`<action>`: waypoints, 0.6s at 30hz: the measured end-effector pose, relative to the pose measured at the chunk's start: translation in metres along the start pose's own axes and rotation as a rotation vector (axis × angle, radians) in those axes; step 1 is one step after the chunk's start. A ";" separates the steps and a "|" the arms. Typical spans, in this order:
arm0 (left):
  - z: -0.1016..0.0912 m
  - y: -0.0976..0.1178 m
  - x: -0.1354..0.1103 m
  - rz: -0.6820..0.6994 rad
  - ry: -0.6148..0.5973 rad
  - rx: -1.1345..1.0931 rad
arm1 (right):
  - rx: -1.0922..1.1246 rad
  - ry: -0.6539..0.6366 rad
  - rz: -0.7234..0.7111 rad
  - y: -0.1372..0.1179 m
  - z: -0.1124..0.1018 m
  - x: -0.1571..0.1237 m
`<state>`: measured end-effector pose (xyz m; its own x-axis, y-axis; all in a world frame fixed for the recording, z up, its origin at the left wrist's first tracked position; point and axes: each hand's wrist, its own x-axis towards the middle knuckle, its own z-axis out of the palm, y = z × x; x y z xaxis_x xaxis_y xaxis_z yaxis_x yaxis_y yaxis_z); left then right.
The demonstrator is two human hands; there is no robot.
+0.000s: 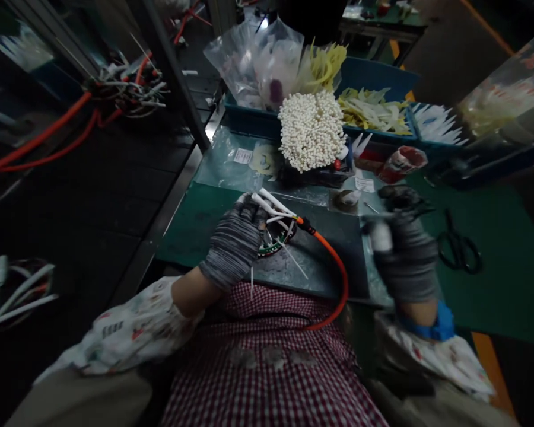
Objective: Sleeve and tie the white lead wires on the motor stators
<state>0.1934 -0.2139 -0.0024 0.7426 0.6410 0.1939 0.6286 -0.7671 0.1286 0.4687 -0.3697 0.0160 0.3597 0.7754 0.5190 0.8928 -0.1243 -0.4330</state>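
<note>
My left hand [235, 240], in a grey striped glove, is closed around a round wound part [273, 242] with a green rim. White sleeved wires [271, 206] stick up from it past my fingers. An orange cable [333, 261] runs from the part down toward my checked apron. My right hand [400, 243], in a dark glove, is closed on a small white piece [380, 236] just right of the dark mat. What that piece is I cannot make out.
A dense bundle of white tube ends [311, 130] stands behind the mat. Blue trays [378, 77] hold yellow and white sleeves and plastic bags. Black scissors [458, 249] lie on the green table at right. Orange cables [48, 136] hang at left.
</note>
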 end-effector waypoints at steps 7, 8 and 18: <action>0.005 -0.012 -0.005 0.108 -0.010 -0.042 | 0.199 -0.494 -0.208 -0.076 0.060 -0.025; 0.007 -0.013 -0.007 0.100 0.005 -0.054 | 0.196 -0.486 -0.223 -0.075 0.063 -0.026; 0.019 -0.014 -0.024 0.034 0.220 -0.129 | 0.373 -0.413 -0.215 -0.078 0.071 -0.038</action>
<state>0.1710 -0.2184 -0.0277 0.6857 0.6043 0.4057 0.5587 -0.7943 0.2388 0.3660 -0.3461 -0.0222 -0.0209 0.9450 0.3263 0.7516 0.2301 -0.6182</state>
